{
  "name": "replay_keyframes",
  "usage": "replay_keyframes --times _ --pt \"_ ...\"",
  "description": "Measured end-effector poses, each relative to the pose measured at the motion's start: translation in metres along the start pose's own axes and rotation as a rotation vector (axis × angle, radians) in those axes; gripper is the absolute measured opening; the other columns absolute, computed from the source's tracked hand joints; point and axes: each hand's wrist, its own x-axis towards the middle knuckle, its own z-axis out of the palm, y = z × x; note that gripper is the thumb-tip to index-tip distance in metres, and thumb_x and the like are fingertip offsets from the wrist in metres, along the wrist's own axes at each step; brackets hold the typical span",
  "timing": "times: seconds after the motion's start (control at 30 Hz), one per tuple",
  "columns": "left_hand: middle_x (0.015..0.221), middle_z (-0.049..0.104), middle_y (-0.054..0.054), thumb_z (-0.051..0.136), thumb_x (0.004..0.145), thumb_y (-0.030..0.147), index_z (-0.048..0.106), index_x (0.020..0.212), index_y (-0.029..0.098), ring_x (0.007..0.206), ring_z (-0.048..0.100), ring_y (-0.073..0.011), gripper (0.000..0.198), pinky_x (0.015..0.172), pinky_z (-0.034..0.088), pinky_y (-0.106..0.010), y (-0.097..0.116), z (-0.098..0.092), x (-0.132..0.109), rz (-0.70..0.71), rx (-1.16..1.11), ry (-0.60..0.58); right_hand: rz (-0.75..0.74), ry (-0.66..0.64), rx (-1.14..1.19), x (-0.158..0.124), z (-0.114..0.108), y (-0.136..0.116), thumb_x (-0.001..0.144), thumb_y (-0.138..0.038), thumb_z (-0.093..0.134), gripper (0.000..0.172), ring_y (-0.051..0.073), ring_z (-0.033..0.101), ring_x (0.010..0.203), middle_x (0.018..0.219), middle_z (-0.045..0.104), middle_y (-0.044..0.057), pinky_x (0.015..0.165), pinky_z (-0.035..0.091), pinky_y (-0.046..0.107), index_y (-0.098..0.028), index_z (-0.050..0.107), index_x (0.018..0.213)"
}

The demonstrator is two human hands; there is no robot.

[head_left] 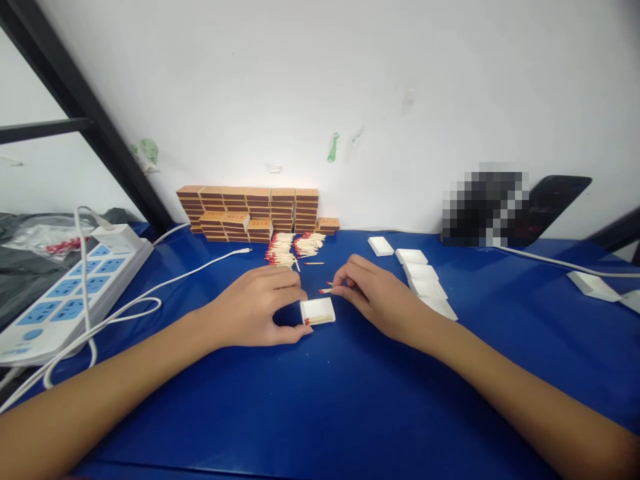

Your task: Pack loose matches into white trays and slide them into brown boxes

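Note:
My left hand (267, 307) grips the left end of a small white matchbox tray (319, 307) between thumb and fingers, on the blue table. A few red-tipped matches (320, 321) lie along the tray's near side. Just right of and above the tray, my right hand (373, 290) pinches matches (325, 291) at the fingertips, their red heads pointing left. Behind the hands are two heaps of loose matches (281, 251), and a single match (314, 263) lies apart on the table.
Stacked matchboxes (250, 207) stand against the wall. More white trays (423, 273) lie to the right, near a phone (560, 207). A power strip (75, 287) and a white cable (150, 300) occupy the left side of the blue table (320, 407).

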Motion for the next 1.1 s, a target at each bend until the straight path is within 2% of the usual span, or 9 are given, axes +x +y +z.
replay_keyframes --times 0.13,0.4,0.63,0.8,0.93,1.0,1.1 --pt "0.086 0.066 -0.005 0.068 0.094 0.045 0.072 0.101 0.017 0.079 0.062 -0.0181 0.03 0.076 0.051 -0.033 -0.001 0.001 0.0 0.0 0.001 0.007 -0.047 0.052 0.007 -0.005 0.002 -0.014 0.105 -0.025 0.056 0.008 0.016 0.059 0.079 0.1 0.061 0.004 0.07 0.047 0.03 -0.021 0.061 0.1" --pt "0.089 0.067 -0.006 0.068 0.094 0.045 0.072 0.101 0.016 0.081 0.064 -0.0189 0.03 0.077 0.052 -0.034 -0.002 0.002 0.0 0.005 0.003 0.024 -0.127 0.016 -0.074 -0.011 0.013 -0.024 0.103 -0.021 0.056 0.004 0.017 0.062 0.081 0.102 0.062 0.005 0.069 0.049 0.031 -0.021 0.061 0.104" --pt "0.086 0.065 -0.005 0.07 0.092 0.043 0.072 0.099 0.017 0.077 0.062 -0.0181 0.028 0.074 0.05 -0.033 0.0 -0.001 0.001 -0.005 -0.015 -0.028 0.03 0.061 0.035 -0.004 0.003 -0.006 0.104 -0.026 0.055 0.011 0.015 0.059 0.074 0.095 0.061 0.002 0.069 0.047 0.03 -0.023 0.065 0.101" --pt "0.088 0.067 -0.004 0.073 0.087 0.041 0.072 0.1 0.018 0.077 0.063 -0.0178 0.027 0.074 0.051 -0.032 0.001 -0.001 0.001 -0.004 -0.045 -0.032 -0.024 -0.07 0.051 -0.002 0.006 0.002 0.102 -0.023 0.056 0.014 0.016 0.062 0.083 0.11 0.06 0.005 0.076 0.051 0.033 -0.024 0.065 0.113" --pt "0.087 0.066 -0.004 0.072 0.087 0.042 0.072 0.098 0.018 0.077 0.063 -0.0179 0.026 0.075 0.05 -0.033 0.002 -0.002 0.0 -0.009 -0.051 -0.045 0.031 -0.092 0.049 0.001 0.001 0.008 0.101 -0.026 0.059 0.011 0.017 0.061 0.087 0.111 0.059 0.005 0.079 0.051 0.034 -0.023 0.063 0.11" --pt "0.086 0.066 -0.004 0.072 0.087 0.042 0.072 0.097 0.017 0.076 0.062 -0.018 0.027 0.074 0.05 -0.033 0.002 -0.002 -0.001 -0.01 -0.05 -0.049 0.06 -0.114 0.042 0.003 -0.003 0.013 0.101 -0.027 0.058 0.008 0.017 0.06 0.084 0.106 0.059 0.004 0.078 0.05 0.034 -0.022 0.063 0.104" --pt "0.086 0.065 -0.004 0.072 0.087 0.043 0.072 0.096 0.017 0.076 0.062 -0.0179 0.028 0.074 0.05 -0.033 0.003 -0.002 -0.002 -0.017 -0.055 -0.056 0.083 -0.145 0.05 0.012 -0.005 0.018 0.101 -0.028 0.056 0.013 0.017 0.058 0.081 0.096 0.059 0.003 0.074 0.047 0.032 -0.02 0.064 0.093"
